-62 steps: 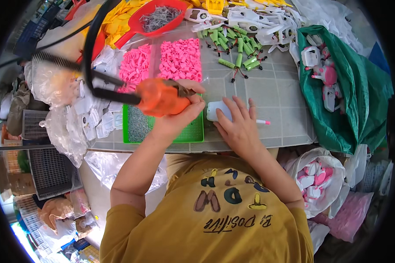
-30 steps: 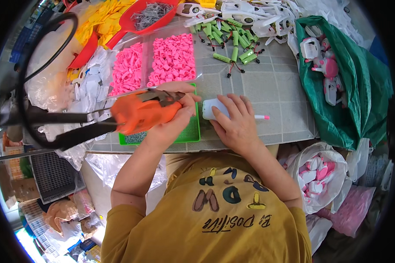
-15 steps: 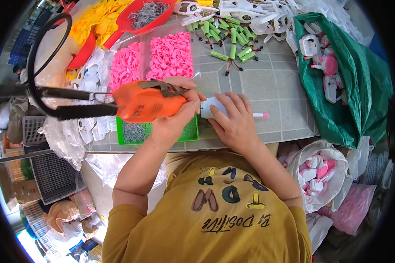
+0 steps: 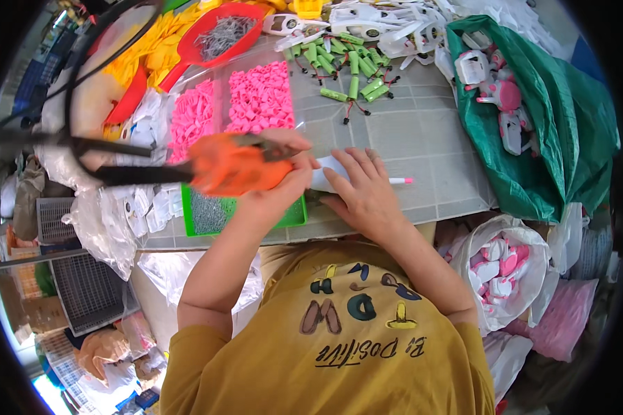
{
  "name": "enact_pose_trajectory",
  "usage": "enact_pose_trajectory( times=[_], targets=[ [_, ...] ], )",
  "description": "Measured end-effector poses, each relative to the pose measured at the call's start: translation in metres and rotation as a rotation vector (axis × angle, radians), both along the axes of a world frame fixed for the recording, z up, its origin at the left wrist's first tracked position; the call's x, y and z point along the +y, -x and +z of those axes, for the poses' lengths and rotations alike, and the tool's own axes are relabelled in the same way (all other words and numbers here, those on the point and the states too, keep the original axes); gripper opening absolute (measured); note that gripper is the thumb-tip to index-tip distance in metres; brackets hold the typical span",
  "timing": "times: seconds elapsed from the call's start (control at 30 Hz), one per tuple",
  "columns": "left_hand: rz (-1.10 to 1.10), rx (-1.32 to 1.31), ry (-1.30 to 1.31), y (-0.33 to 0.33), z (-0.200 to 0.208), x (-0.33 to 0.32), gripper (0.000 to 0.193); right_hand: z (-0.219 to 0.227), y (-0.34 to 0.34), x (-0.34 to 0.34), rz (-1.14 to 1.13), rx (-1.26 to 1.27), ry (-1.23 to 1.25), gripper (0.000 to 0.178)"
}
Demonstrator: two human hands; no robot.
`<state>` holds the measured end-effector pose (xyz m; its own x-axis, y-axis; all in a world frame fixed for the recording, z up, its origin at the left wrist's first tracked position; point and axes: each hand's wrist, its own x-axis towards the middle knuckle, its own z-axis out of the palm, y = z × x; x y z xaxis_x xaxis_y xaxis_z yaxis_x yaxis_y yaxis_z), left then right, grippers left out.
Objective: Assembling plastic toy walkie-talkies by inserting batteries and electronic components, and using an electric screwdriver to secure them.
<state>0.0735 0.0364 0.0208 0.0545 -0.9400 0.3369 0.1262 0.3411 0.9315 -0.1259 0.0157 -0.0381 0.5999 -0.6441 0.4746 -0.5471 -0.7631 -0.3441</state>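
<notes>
My left hand [image 4: 280, 183] is wrapped round an orange corded power tool [image 4: 235, 166], which looks like an electric screwdriver and is blurred by motion. Its front end is hidden behind my fingers, close to a white plastic part [image 4: 323, 178]. My right hand [image 4: 363, 187] lies over that part and grips it against the table, covering most of it. A thin white stem with a pink tip [image 4: 403, 180] sticks out to the right of my right fingers. Below my left hand is a green tray [image 4: 294, 214] with small grey screws [image 4: 210, 213].
Pink plastic pieces [image 4: 259, 97] fill clear trays beyond the tool. Green battery cells with wires [image 4: 353, 66] lie at the back. A red scoop [image 4: 232, 14] holds grey metal pieces. A green sack [image 4: 567, 131] stands right, and a white bag [image 4: 464, 270] of pink-and-white parts sits below the table edge.
The view has shifted slightly, so the table things appear a little further left. The tool has tilted and swung a little; both hands keep their grip, and less of the white part shows.
</notes>
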Motion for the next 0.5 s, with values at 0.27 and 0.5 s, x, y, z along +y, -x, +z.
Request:
enact_pose_trajectory(
  times=[0.27, 0.5],
  targets=[
    [-0.708, 0.658, -0.138, -0.022, 0.058, 0.009, 0.082, 0.005, 0.031, -0.018, 0.031, -0.218, -0.387, 0.080],
    [-0.257, -0.618, -0.012, 0.021, 0.027, -0.008, 0.048, 0.022, 0.061, -0.004, 0.006, -0.453, -0.578, 0.075]
  ],
)
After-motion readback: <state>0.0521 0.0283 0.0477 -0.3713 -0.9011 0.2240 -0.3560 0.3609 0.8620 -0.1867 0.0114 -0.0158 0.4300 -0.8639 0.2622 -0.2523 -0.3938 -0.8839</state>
